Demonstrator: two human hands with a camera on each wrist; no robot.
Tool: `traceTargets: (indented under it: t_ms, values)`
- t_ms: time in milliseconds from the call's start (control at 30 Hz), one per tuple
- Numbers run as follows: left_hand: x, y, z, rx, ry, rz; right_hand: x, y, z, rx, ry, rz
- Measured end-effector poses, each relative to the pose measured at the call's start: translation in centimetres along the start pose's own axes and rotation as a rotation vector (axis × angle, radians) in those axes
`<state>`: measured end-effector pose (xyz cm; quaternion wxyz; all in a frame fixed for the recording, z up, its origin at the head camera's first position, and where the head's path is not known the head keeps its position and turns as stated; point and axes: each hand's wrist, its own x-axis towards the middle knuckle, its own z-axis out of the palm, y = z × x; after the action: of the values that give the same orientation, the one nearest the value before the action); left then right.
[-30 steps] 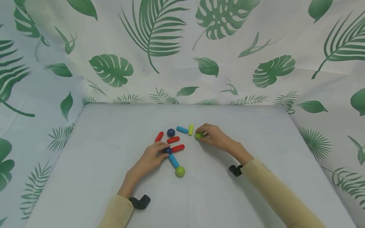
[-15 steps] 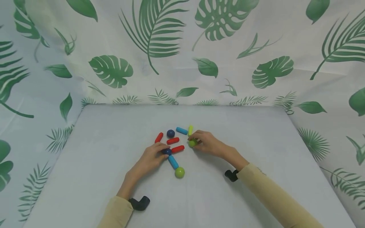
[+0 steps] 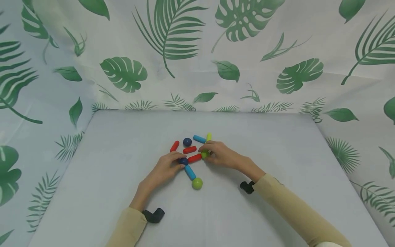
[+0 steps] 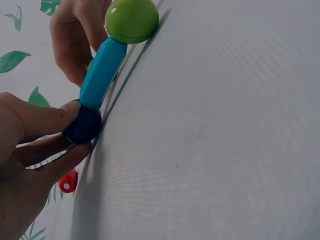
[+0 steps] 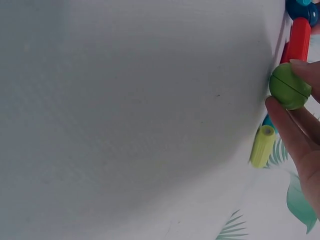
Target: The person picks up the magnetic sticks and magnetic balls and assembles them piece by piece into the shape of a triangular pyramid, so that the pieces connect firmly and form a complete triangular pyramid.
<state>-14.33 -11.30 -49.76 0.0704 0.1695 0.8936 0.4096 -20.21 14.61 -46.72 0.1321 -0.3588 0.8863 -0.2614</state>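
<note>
My left hand (image 3: 167, 167) pinches a dark blue ball (image 4: 84, 125) between thumb and fingers. From that ball a light blue rod (image 4: 103, 73) runs toward the near side, with a green ball (image 3: 197, 183) at its end. A red rod (image 3: 194, 158) extends from the dark blue ball to the right. My right hand (image 3: 223, 155) holds a second green ball (image 5: 289, 86) in its fingers, right at the red rod's free end.
Behind the hands lie a loose red rod (image 3: 189, 150), another red rod (image 3: 174, 146), a dark blue ball (image 3: 187, 142), a light blue rod (image 3: 199, 139) and a yellow-green rod (image 3: 208, 137). All rest on the white table (image 3: 123, 137), with a leaf-print cloth (image 3: 191, 79) behind.
My right hand has brought its green ball leftward and nearer, from beside the yellow-green rod to the end of the red rod. The left hand has kept its pinch on the dark blue ball.
</note>
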Motion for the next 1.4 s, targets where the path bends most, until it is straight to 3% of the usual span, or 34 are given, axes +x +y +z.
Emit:
traceTargets:
  t_ms: [133,367,500,633,767,900,1167,1400]
  values:
    - [-0.2,0.0,0.3,-0.005,0.006,0.010,-0.1,0.0,0.2,-0.007,0.021,0.009]
    - [-1.3,0.0,1.3,-0.013,-0.034,0.014,-1.2,-0.4,0.3,0.035,-0.027,0.012]
    - [-0.9,0.1,1.0,0.000,-0.004,0.008,-0.6,-0.6,-0.2,0.053,0.015,-0.006]
    - [-1.0,0.1,0.6,0.020,0.019,0.007,0.1,-0.6,-0.4,0.045,-0.006,-0.024]
    - [-1.3,0.0,0.7,0.009,0.005,0.039,0.1,-0.6,-0.4,0.050,-0.028,0.010]
    - [-1.6,0.0,0.8,0.003,-0.003,0.034,0.2,-0.5,-0.4,0.044,0.015,0.010]
    - [-1.0,0.0,-0.1,0.029,-0.017,0.033,3.0,0.6,-1.7,0.014,0.160,0.105]
    - [-0.5,0.4,-0.5,0.023,-0.012,0.021,5.1,1.3,-2.5,-0.004,0.125,0.136]
